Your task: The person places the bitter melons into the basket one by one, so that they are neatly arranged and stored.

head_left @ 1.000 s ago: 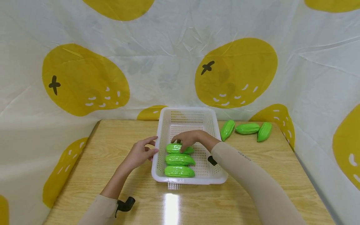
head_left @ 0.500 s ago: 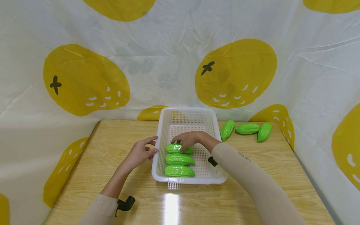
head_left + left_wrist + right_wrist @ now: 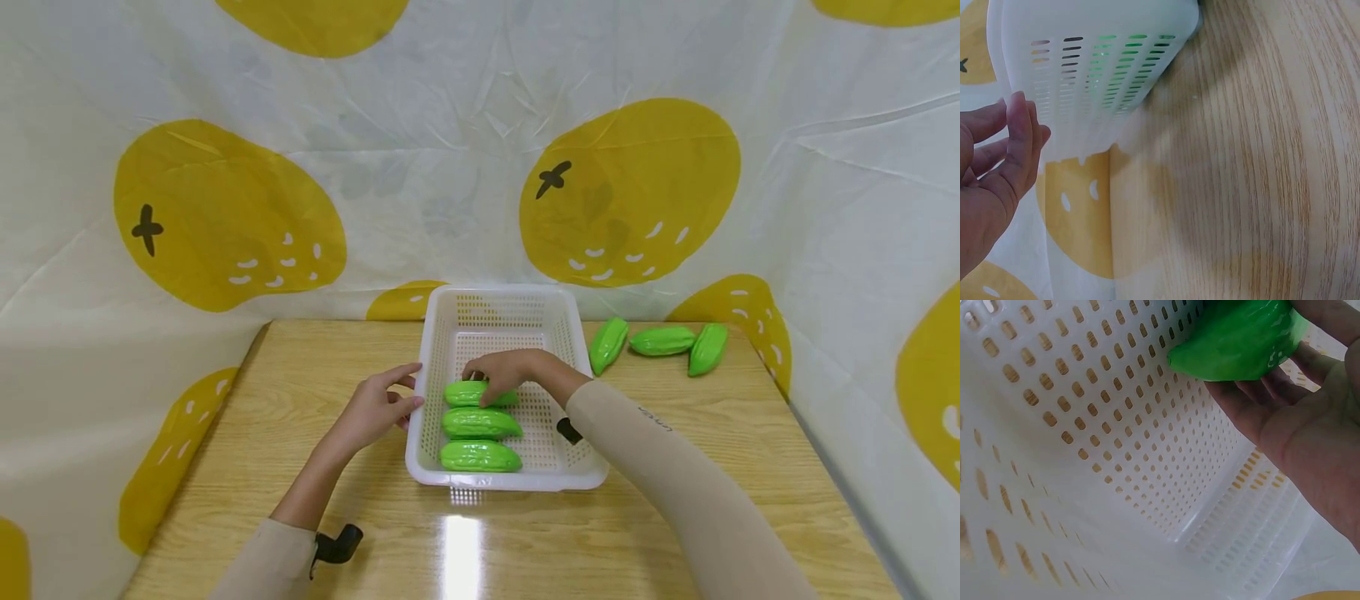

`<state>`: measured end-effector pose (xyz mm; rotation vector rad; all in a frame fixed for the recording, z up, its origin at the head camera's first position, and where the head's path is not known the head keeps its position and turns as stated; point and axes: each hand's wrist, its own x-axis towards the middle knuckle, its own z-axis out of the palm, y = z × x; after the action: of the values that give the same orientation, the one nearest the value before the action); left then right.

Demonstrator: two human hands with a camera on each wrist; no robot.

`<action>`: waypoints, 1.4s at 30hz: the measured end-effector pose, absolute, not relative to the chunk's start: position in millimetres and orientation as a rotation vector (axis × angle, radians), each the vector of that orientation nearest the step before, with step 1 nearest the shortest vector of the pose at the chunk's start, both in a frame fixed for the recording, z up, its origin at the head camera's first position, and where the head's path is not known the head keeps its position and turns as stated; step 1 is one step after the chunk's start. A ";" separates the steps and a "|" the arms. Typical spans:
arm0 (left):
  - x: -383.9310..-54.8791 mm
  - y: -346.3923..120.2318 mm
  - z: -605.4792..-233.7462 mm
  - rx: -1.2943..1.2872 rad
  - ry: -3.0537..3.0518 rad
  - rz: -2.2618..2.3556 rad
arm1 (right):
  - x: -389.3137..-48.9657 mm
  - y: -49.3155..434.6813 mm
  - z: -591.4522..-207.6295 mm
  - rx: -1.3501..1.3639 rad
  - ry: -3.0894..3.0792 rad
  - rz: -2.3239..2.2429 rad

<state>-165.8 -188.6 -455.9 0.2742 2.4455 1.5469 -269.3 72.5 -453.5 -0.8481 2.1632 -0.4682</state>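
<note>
A white perforated plastic basket (image 3: 416,433) stands on the table with three glossy green, ribbed bitter melons lying crosswise in it. My right hand (image 3: 501,371) reaches in over the right rim and holds the farthest bitter melon (image 3: 461,393) between thumb and fingers. In the right wrist view that bitter melon (image 3: 1241,344) shows its tapered end, with fingers under and behind it. The middle bitter melon (image 3: 480,423) and nearest bitter melon (image 3: 480,456) lie parallel to it. My left hand (image 3: 375,408) touches the left rim from outside, fingers loosely bent and fingertips on the rim (image 3: 1002,69).
Three more bitter melons lie on the table right of the basket: one beside its rim (image 3: 608,345), one lying sideways (image 3: 662,341) and one at far right (image 3: 707,349). A white cloth (image 3: 435,208) with yellow fruit prints hangs behind the wooden table (image 3: 337,350).
My right hand's fingertips have shifted very slightly to the right on the farthest bitter melon. The left hand and the basket look the same.
</note>
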 end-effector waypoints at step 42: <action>-167.3 -190.7 -459.5 0.284 2.440 1.550 | -270.2 91.9 -423.8 -0.866 2.168 -0.587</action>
<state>-167.3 -190.7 -459.5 0.2841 2.4396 1.5500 -270.2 91.9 -423.8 -0.8660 2.1682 -0.5866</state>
